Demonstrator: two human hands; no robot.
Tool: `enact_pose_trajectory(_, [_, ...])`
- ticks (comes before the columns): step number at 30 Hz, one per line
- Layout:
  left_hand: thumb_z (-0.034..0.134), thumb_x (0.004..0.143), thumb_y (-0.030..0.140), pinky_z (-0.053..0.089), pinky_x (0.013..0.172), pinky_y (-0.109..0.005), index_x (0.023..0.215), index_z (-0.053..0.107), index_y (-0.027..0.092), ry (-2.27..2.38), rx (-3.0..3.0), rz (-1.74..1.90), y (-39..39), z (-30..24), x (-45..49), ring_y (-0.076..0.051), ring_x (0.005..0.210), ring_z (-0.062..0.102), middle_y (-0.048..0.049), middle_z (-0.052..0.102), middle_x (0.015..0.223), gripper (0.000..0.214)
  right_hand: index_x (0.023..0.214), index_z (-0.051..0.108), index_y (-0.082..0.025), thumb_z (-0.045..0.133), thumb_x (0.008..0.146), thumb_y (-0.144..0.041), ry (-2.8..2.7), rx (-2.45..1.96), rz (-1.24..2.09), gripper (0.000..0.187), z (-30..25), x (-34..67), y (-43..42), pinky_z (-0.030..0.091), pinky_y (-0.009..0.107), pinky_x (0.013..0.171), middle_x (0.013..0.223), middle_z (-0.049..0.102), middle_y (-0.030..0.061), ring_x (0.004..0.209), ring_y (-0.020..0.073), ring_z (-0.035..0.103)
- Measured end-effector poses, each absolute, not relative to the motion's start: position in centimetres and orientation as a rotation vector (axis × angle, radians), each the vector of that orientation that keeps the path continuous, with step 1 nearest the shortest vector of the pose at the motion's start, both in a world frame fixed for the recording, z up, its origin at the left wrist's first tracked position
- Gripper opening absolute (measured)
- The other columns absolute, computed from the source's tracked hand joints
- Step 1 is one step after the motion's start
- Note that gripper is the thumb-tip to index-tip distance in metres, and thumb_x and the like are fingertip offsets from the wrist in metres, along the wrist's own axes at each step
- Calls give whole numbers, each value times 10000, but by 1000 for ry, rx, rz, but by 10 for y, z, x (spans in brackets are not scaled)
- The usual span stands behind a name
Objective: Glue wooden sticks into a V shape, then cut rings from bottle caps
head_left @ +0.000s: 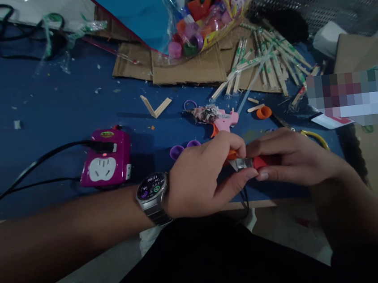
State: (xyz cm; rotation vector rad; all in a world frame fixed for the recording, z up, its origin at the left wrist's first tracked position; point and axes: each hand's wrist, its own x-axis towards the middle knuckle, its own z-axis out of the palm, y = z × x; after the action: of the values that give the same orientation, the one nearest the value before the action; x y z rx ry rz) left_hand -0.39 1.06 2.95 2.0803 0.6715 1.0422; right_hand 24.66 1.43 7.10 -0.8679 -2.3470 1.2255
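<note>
My left hand, with a wristwatch on its wrist, and my right hand meet at the table's near edge. Both pinch a small object with a silvery metal middle and orange-red ends; I cannot make out what it is. Just behind my hands lies a pink hot glue gun with a clump of dried glue on its nozzle. Two purple bottle caps lie left of my left hand. An orange cap sits behind my right hand.
A magenta power socket with black cables plugged in sits at the left. Cardboard pieces, a clear bag of coloured caps and several wooden sticks lie at the back. A V of glued sticks rests mid-table.
</note>
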Motion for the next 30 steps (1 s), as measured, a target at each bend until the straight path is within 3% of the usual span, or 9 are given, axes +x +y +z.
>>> enact_pose_trajectory(9, [718, 1009, 422, 490, 594, -242, 1104, 552, 186, 688, 2077, 1110, 11, 28, -4, -111, 722, 680, 10, 684, 931, 304, 1113, 751, -154, 773, 978, -348, -2340, -880, 1233, 238, 71, 252, 15, 433, 193, 602, 809, 700, 6, 631, 78, 604])
enact_pose_trajectory(19, [509, 1115, 511, 533, 685, -269, 1165, 557, 167, 703, 2205, 1102, 9, 27, -3, -144, 835, 733, -47, 730, 1035, 351, 1242, 756, -178, 743, 1003, -324, -2309, -864, 1249, 281, 69, 251, 13, 464, 202, 612, 829, 713, 9, 656, 100, 649])
enact_pose_trajectory(24, [469, 1132, 468, 532, 666, -281, 1212, 548, 155, 668, 2265, 1075, 8, 22, -3, -169, 904, 745, -75, 736, 1083, 332, 1201, 759, -172, 742, 1000, -308, -2288, -865, 1288, 243, 69, 246, 12, 451, 192, 612, 804, 687, -8, 649, 88, 633])
enact_pose_trajectory(30, [533, 1111, 433, 538, 685, -267, 1195, 544, 161, 672, 2207, 1061, 9, 25, -3, -149, 875, 734, -56, 726, 1061, 285, 1099, 758, -164, 743, 997, -310, -2291, -867, 1253, 179, 69, 246, 11, 448, 196, 619, 813, 707, 3, 659, 93, 630])
